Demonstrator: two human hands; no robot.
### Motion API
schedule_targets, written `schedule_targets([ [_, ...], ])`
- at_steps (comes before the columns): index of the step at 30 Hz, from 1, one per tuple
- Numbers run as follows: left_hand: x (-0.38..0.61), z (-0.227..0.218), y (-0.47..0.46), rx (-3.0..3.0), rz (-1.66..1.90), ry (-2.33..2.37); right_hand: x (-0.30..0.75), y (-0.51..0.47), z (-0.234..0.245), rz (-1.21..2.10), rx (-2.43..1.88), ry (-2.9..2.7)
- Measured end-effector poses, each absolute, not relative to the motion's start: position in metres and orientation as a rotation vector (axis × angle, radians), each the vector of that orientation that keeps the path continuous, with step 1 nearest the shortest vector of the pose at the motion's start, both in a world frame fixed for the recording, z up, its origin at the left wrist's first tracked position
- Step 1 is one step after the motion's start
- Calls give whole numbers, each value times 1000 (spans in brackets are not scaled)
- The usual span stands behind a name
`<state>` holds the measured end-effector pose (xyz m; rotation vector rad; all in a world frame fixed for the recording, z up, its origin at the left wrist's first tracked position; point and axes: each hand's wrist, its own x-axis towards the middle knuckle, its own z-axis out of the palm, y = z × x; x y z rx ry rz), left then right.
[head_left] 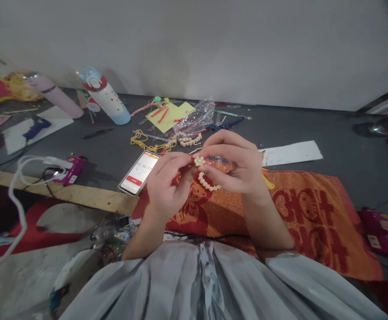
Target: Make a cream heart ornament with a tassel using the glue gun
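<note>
— Left hand (167, 186)?
— Pinching a cream bead flower (199, 161) from the left, between thumb and forefinger.
— Right hand (238, 166)?
— Closed on the same bead flower from the other side, with fingers curled over the top and the thumb underneath.
— Anything below?
— A bead strand (210, 185), hanging in a short curve from the flower, close against the right palm.
— Where, exactly?
— Held up over the left end of the orange-red towel (314, 213), not resting on it.
— Around the hands?
— A smartphone (139, 172) just left of the left hand, screen lit, lying on the dark table (347, 173) near its wooden edge. Beyond the fingers, loose bead pieces (190, 140) beside a tangle of yellow cord (143, 143). Further back, a crumpled clear plastic bag (197, 118) and a yellow paper (169, 116). To the right, a white paper strip (290, 153), just past the towel's far edge.
— Farther left?
— A blue glue gun (35, 126) on a white sheet, well apart from the hands. Behind it, a dotted white tube (109, 100), lying tilted near the wall.
</note>
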<state>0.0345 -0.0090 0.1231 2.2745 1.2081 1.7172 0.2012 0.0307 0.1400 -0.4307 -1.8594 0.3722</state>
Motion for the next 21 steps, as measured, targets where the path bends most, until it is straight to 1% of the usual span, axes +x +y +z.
schedule_targets([
  [6,34,124,-8,2240,1714,1164,200,30,141,432,-432,-1848],
  [12,33,122,-9,2116,1624,1118,202,31,142,458,-466,-1877],
  [21,31,120,-9,2046,1627,1136,205,32,142,467,-498,-1910],
])
